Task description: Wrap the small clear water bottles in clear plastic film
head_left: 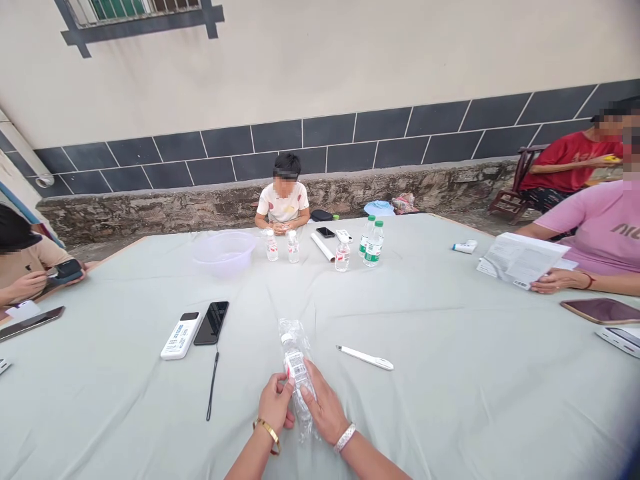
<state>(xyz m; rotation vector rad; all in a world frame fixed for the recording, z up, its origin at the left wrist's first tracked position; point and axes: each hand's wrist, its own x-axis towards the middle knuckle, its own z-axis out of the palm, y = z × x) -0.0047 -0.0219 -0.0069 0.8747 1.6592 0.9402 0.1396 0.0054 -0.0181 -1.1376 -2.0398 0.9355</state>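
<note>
- Both hands are narrowed on one bottle (297, 365) in clear film (301, 328): left hand (275, 400) pinches its left side, right hand (326, 403) lies along its right. Cap points away from the wearer.
- Risk: slip. Loose, slick film could slide between fingers and bottle.
- Risk: crush. Plastic wall looks thin; a hard squeeze could buckle it. Can't tell if it's full.
- Risk: cut. White utility knife (367, 358) sits just right of the hands, tip end toward the bottle. Looks like some blade shows; a careless rightward sweep could catch it.
- Risk: snag. Black strap (213, 387) lies left of the hands; a dragging wrist could pull on the phone (212, 323) it appears tied to.
- Count, bottles: six. One in the hands; beyond them, three with red-and-white labels (293, 247) and two green-capped (373, 243).
- Count, near the hands: one knife, one phone, one white power bank (181, 335), the last two to the left.
- Count, farther off: one lilac basin (223, 268) ahead-left, one white roll (323, 247) ahead, one desk (450, 373) under everything listed.
- Count, other people: four; three at the desk, one seated behind, far right.
</note>
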